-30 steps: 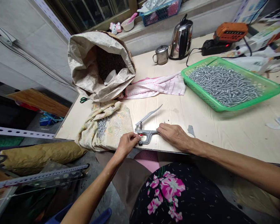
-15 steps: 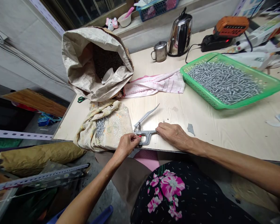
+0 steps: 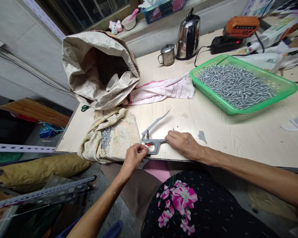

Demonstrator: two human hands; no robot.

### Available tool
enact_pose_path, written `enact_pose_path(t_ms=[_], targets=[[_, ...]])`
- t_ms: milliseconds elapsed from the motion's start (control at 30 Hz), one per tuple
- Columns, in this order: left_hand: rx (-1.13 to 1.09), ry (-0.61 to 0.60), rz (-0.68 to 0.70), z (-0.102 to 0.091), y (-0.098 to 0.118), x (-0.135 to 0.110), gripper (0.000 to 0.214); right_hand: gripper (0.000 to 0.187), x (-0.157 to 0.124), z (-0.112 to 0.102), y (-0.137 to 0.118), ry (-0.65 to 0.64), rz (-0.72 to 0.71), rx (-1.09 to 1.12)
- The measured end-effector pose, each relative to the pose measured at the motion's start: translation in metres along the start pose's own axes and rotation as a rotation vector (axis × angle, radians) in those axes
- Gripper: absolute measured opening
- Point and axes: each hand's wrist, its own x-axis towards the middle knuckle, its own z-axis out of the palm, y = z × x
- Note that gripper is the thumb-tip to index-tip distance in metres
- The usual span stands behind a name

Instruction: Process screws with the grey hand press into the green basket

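The hands are meeting at a grey hand tool (image 3: 160, 141) lying at the front edge of the worktop (image 3: 223, 138). The left hand (image 3: 134, 156) is pinching thumb and fingertips together at the tool's front end, beside a small red spot; what lies between them is too small to tell. The right hand (image 3: 181, 142) is curling its fingers, knuckles up, around the handle end. The left forearm is slanting up from the bottom, while the right is stretching in from the side. The tool's lever (image 3: 156, 123) is standing raised. Upside down, "20V" is showing on an orange battery pack (image 3: 240, 27); lettering on the packets (image 3: 270, 61) behind the green basket (image 3: 213, 97) is staying illegible. Loose metal pieces (image 3: 106, 137) are lying on a patterned cloth (image 3: 125, 134) to the left.
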Motion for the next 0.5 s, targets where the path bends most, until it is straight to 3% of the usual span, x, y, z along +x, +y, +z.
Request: enact_pose_path(t_ms=[233, 500], targets=[[-0.049, -0.052, -0.005, 0.0004, -0.0066, 0.0068, 0.025, 0.026, -0.0003, 0.0001, -0.0007, 0.004, 0.005, -0.009], [-0.036, -0.076, -0.050, -0.0015, -0.0046, 0.0076, 0.030, 0.020, 0.0032, -0.0018, 0.0038, -0.106, 0.011, 0.060]])
